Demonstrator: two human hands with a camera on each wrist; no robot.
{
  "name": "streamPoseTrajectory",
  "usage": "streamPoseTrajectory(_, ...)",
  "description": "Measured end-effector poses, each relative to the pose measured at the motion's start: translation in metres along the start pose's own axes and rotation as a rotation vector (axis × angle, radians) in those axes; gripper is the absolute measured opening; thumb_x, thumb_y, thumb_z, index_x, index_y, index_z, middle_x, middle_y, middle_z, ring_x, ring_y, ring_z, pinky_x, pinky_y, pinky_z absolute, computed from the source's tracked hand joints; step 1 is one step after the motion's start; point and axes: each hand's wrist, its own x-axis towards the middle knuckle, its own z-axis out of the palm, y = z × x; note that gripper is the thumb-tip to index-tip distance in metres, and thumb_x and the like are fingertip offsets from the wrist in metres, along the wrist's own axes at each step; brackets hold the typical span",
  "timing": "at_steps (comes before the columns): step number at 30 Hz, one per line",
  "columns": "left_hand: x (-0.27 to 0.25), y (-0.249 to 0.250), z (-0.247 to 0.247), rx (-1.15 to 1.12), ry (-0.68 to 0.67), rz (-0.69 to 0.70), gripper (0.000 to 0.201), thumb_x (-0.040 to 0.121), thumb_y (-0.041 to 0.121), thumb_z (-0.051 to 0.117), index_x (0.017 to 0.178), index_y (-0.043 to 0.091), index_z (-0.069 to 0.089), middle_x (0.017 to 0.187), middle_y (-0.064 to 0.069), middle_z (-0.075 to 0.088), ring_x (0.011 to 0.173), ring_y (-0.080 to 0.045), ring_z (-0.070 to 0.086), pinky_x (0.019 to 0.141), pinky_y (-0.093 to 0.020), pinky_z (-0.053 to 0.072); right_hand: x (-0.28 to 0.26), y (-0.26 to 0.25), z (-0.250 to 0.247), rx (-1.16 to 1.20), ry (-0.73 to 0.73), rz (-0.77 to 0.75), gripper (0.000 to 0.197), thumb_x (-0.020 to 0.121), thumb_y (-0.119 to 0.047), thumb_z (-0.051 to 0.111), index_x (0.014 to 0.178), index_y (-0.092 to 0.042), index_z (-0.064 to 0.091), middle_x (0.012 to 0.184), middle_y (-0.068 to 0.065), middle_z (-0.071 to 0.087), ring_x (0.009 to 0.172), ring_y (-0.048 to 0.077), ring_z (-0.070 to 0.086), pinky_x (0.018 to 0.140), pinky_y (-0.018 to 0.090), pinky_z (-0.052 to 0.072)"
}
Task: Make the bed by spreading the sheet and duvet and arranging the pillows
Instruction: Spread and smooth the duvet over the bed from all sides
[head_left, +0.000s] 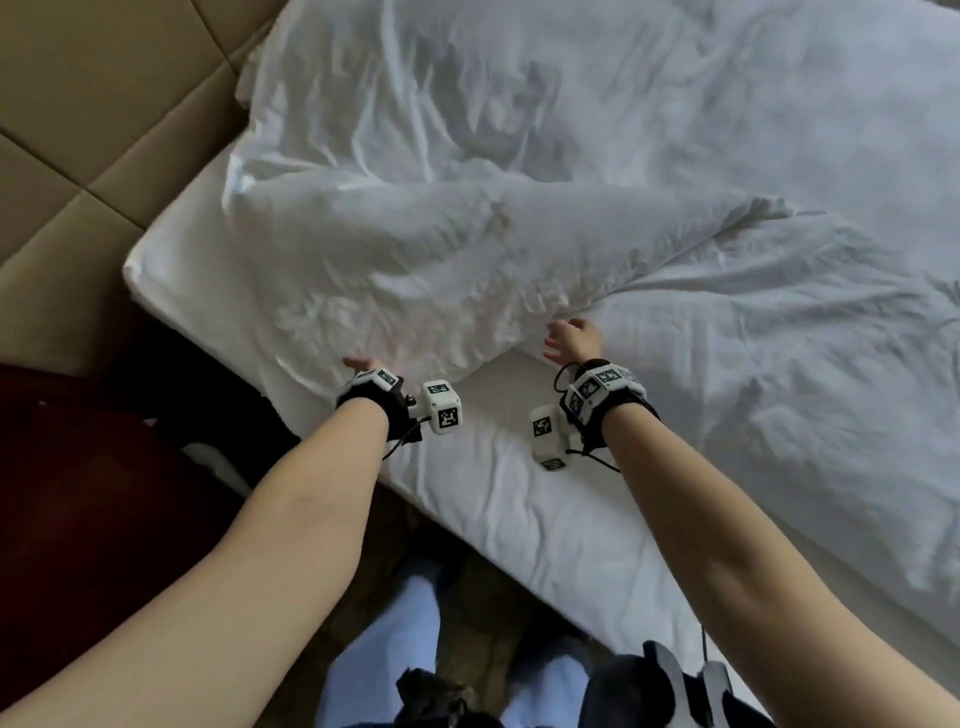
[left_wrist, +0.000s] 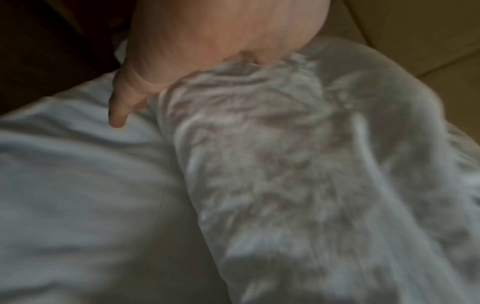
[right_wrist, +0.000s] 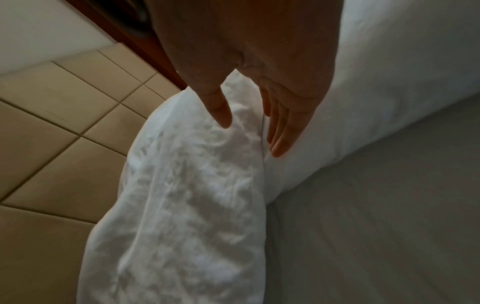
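Note:
A crumpled white pillow-like bundle (head_left: 395, 280) lies on the white sheet (head_left: 519, 499) near the head of the bed; whether it is a pillow or a duvet end I cannot tell. My left hand (head_left: 363, 364) is at its near edge. In the left wrist view the left hand (left_wrist: 194, 51) has its palm against the bundle (left_wrist: 272, 164), one digit free and the other fingers hidden in the fabric. My right hand (head_left: 569, 340) is open at the bundle's right corner. The right hand (right_wrist: 249, 135) has straight fingers, its thumb touching the bundle (right_wrist: 187, 195). A smoother white duvet (head_left: 779, 374) covers the right of the bed.
A tan padded headboard (head_left: 78, 130) stands at the upper left. A dark red-brown piece of furniture (head_left: 78, 493) sits beside the bed at the left. My legs in light-blue trousers (head_left: 389, 654) are against the mattress edge, on patterned flooring.

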Motion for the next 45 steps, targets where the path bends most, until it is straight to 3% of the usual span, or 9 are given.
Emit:
streamPoseTrajectory(3, 0.017, -0.028, -0.003, 0.197, -0.086, 0.168, 0.051, 0.104, 0.019, 0.023, 0.151, 0.009, 0.01, 0.157, -0.014, 0.02, 0.142, -0.038, 0.025, 0.118, -0.046, 0.021, 0.018, 0.013, 0.023, -0.057, 0.053, -0.001, 0.046, 0.078, -0.022, 0.068, 0.116, -0.008, 0.047, 0.099, 0.01, 0.052, 0.082, 0.02, 0.057, 0.057, 0.027, 0.048)
streamPoseTrajectory(6, 0.044, -0.048, 0.004, -0.4, -0.125, -0.233, 0.066, 0.055, 0.023, -0.033, 0.118, 0.005, -0.042, 0.16, -0.01, 0.006, 0.148, -0.021, 0.008, 0.084, 0.003, -0.023, 0.018, 0.007, 0.035, -0.056, 0.127, -0.024, 0.049, 0.077, -0.024, 0.072, 0.113, -0.006, 0.044, 0.1, 0.012, 0.051, 0.088, 0.024, 0.055, 0.052, 0.023, 0.047)
streamPoseTrajectory(8, 0.04, -0.04, -0.004, -0.75, -0.372, -0.286, 0.06, 0.051, 0.03, 0.074, 0.088, 0.04, 0.028, 0.16, -0.013, 0.001, 0.147, -0.02, -0.008, 0.071, 0.007, -0.017, 0.021, 0.0, 0.037, 0.015, 0.149, -0.01, 0.044, 0.08, -0.023, 0.071, 0.108, -0.009, 0.04, 0.096, 0.01, 0.048, 0.08, 0.02, 0.052, 0.056, 0.025, 0.046)
streamPoseTrajectory(10, 0.056, -0.048, -0.005, -0.942, -0.215, -0.314, 0.057, 0.089, 0.039, 0.049, 0.139, 0.014, 0.036, 0.159, -0.011, 0.007, 0.148, -0.023, 0.009, 0.115, -0.016, 0.006, 0.024, -0.01, 0.034, 0.108, 0.161, 0.01, 0.05, 0.078, -0.026, 0.072, 0.111, -0.005, 0.042, 0.087, 0.008, 0.049, 0.071, 0.017, 0.052, 0.062, 0.03, 0.046)
streamPoseTrajectory(13, 0.029, -0.025, -0.041, -1.198, -0.23, -0.303, 0.067, 0.094, 0.053, 0.019, 0.147, 0.013, 0.029, 0.151, -0.012, 0.032, 0.135, -0.031, 0.034, 0.11, -0.033, 0.024, 0.028, -0.026, 0.03, 0.295, 0.141, 0.057, 0.074, 0.066, -0.036, 0.078, 0.126, -0.004, 0.048, 0.101, 0.01, 0.061, 0.078, 0.023, 0.063, 0.055, 0.027, 0.052)
streamPoseTrajectory(18, 0.022, 0.021, -0.102, -1.555, -0.083, -0.111, 0.052, 0.099, 0.027, 0.025, 0.068, 0.011, 0.063, 0.056, -0.005, 0.065, 0.056, -0.021, 0.062, 0.056, -0.016, 0.047, 0.009, -0.072, 0.03, 0.49, 0.05, 0.069, 0.062, 0.069, -0.036, 0.079, 0.12, -0.009, 0.058, 0.108, 0.009, 0.067, 0.087, 0.025, 0.068, 0.063, 0.034, 0.06)
streamPoseTrajectory(25, 0.008, 0.09, -0.188, -1.543, -0.147, 0.116, 0.06, 0.075, 0.045, 0.062, 0.123, 0.009, 0.062, 0.104, -0.013, 0.066, 0.087, -0.029, 0.064, 0.079, -0.034, 0.051, -0.009, -0.152, 0.021, 0.44, 0.076, -0.04, 0.01, 0.08, -0.007, 0.067, 0.085, -0.007, 0.058, 0.076, 0.009, 0.055, 0.063, 0.018, 0.056, 0.044, 0.021, 0.051)
streamPoseTrajectory(30, 0.001, 0.159, -0.243, -1.599, -0.127, 0.281, 0.021, 0.071, 0.034, 0.069, 0.072, 0.015, 0.059, 0.059, 0.0, 0.057, 0.056, -0.02, 0.056, 0.061, -0.026, 0.047, -0.019, -0.21, 0.033, 0.485, 0.071, -0.254, 0.008, 0.088, -0.003, 0.06, 0.086, -0.003, 0.053, 0.063, 0.003, 0.06, 0.054, 0.01, 0.06, 0.044, 0.019, 0.052)
streamPoseTrajectory(45, 0.137, 0.415, -0.339, -1.398, -0.23, 0.501, 0.024, 0.085, 0.03, 0.061, 0.097, 0.009, 0.062, 0.099, -0.01, 0.067, 0.096, -0.025, 0.065, 0.069, -0.028, 0.054, 0.081, -0.387, 0.112, 0.646, 0.337, -0.418, 0.016, 0.094, -0.004, 0.05, 0.079, -0.008, 0.048, 0.082, 0.009, 0.053, 0.078, 0.021, 0.055, 0.062, 0.025, 0.055)
